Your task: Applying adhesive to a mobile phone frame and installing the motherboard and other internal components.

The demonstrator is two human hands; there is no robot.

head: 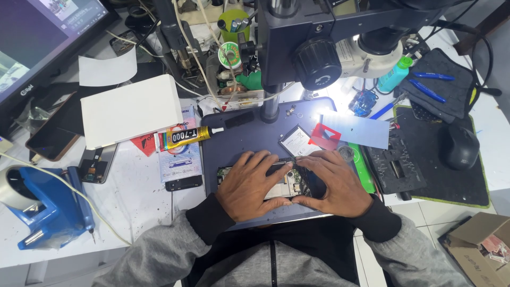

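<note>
Under both hands, on the dark work mat (239, 139) of the counter, lies an opened phone (287, 182) with its circuit board and innards showing between the fingers. Its long axis runs left to right across the person's front, so each hand covers one end. The left hand (249, 186) lies flat on the left half, fingers spread and pointing toward the right, pressing down rather than pinching anything. The right hand (336, 183) cups the right end, fingers curved over the far edge and thumb at the near edge, so it seems to clasp the phone's end loosely; whether it holds any small part cannot be told. The fingertips of the two hands nearly meet over the middle of the phone, and neither is plainly nearer to it.

Just beyond the right hand lie a flat battery (298, 141), a red plastic piece (324, 135) and a pale blue sheet (361, 130), all lit by the microscope (319, 40) that hangs over the far side of the mat. Beyond the left hand a yellow glue tube (186, 136) lies pointing toward the mat, touching its edge, with a white box (130, 109) farther out to the left. Well off to the right sit a black mouse (461, 146) and blue tweezers (433, 84)
</note>
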